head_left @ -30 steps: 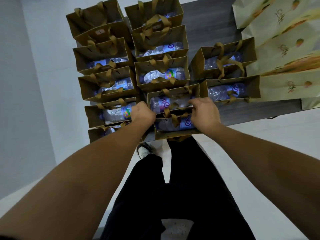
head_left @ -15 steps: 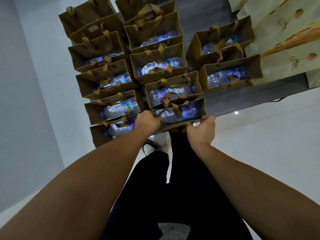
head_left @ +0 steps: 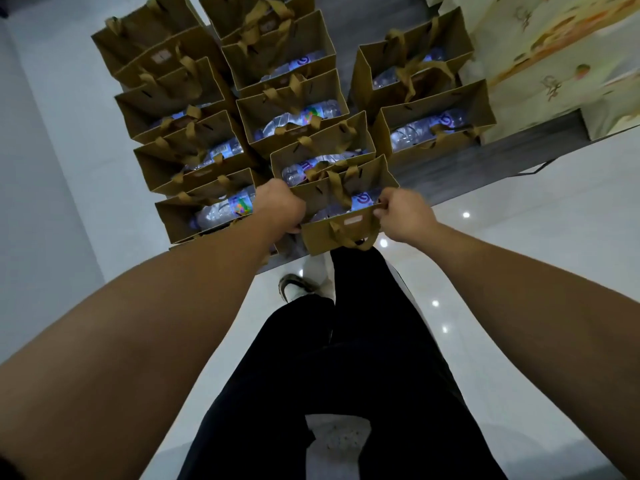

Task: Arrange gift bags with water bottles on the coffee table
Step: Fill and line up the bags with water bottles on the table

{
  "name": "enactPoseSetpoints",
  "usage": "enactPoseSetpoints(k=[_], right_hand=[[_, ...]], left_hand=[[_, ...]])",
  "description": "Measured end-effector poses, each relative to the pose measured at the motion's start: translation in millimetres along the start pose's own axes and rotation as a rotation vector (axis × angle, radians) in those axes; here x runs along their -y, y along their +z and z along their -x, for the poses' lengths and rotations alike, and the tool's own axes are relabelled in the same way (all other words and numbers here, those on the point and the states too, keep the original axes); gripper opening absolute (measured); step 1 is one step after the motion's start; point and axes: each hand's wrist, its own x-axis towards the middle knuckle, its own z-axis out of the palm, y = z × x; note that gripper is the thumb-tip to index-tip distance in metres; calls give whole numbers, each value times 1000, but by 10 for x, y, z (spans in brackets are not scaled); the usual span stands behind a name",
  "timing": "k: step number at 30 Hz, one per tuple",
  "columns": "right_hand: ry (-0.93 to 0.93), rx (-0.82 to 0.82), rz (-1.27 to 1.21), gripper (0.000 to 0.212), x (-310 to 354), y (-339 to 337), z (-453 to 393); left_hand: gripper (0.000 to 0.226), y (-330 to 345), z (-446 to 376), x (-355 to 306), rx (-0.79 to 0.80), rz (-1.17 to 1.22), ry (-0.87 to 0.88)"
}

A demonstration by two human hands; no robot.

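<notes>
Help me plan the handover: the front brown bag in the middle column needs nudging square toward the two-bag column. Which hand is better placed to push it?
Probably the left hand: it grips the front bag on the side away from the two-bag column, so it can push that way. The right hand pinches the near-side rim.

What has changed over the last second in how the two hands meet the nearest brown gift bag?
The hands came off the bag behind. Now the left hand and right hand grip the two ends of the nearest gift bag at the coffee table edge. The other bags keep their rows, bottles inside.
</notes>
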Motion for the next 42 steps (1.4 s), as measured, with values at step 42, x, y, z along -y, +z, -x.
enactPoseSetpoints(k=[42], right_hand=[[-48, -231, 1, 13, 285, -787, 770]], left_hand=[[24, -862, 855, -779, 138, -109, 186]])
